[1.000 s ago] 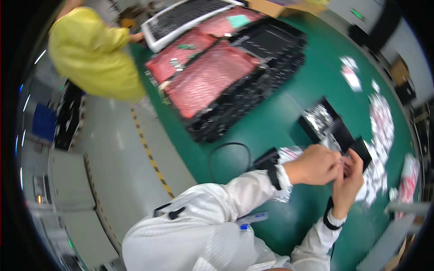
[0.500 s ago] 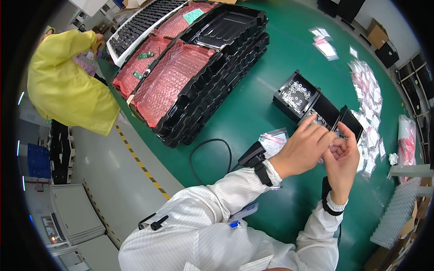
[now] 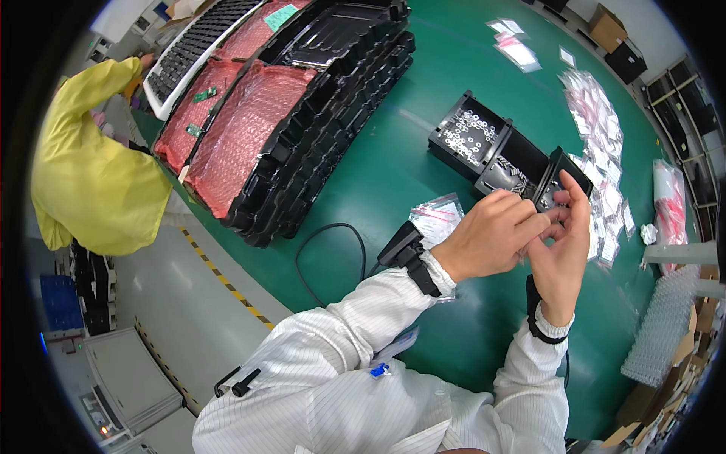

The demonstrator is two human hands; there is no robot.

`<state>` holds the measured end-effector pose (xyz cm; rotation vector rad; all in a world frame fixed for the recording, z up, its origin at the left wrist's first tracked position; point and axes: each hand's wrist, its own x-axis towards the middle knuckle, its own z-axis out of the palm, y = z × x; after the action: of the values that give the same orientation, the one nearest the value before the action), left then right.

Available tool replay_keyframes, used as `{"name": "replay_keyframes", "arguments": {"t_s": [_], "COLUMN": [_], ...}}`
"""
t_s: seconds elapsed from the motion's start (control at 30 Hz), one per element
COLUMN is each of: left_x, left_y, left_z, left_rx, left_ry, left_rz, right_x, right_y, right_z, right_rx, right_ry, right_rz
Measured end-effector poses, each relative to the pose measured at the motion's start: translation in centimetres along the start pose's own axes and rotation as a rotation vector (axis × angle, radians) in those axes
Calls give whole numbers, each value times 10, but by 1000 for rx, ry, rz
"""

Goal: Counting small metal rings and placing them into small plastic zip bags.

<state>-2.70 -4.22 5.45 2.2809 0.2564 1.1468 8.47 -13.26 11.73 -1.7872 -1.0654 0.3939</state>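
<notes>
My left hand [image 3: 490,236] and my right hand [image 3: 561,261] meet in front of a black parts box. Left fingers are bent and pressed together against the right hand's thumb and fingers. My right index finger points up, while the thumb reaches across to the left fingertips. Whatever lies between them is too small or hidden to name. Just beyond the hands, the black box [image 3: 458,153] has a compartment of small white rings [image 3: 470,138] and another with small metal pieces like screws [image 3: 508,178]. A zip bag [image 3: 436,217] with a paper label lies beside my left wrist.
Black trays [image 3: 318,129] with red bubble wrap [image 3: 249,125] are stacked on the left of the green table [image 3: 393,163]. Many small labelled bags [image 3: 599,129] spread along the right. Clear bubble wrap [image 3: 659,333] sits at the right edge. A person in yellow [image 3: 102,166] stands at far left.
My left fingers have drawn back from over the black box and curled in toward my right hand. The whole view has shifted, so the table things appear further left and higher.
</notes>
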Motion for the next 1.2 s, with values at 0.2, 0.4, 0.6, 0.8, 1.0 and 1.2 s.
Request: {"name": "replay_keyframes", "arguments": {"t_s": [0.2, 0.4, 0.6, 0.8, 1.0, 1.2], "left_x": [-5, 2, 9, 15, 2, 3], "left_y": [-7, -12, -4, 2, -14, -18], "left_z": [3, -8, -15, -41, -32, -21], "left_rx": [-99, -59, -367, -496, -275, -319], "left_ry": [-18, -20, 45, -501, -425, -268], "left_rz": [-29, -139, -342, -504, -414, -379], "right_x": [-2, 2, 46, 100, 114, 112], "right_y": [1, -4, 54, 102, 96, 96], "right_z": [-11, -38, -72, -50, -26, -32], "right_rx": [-21, -32, -331, -674, -747, -690], "right_ry": [-195, -139, 3, -439, -563, -459], "right_rz": [-36, -10, 27, -174, -57, -114]}}
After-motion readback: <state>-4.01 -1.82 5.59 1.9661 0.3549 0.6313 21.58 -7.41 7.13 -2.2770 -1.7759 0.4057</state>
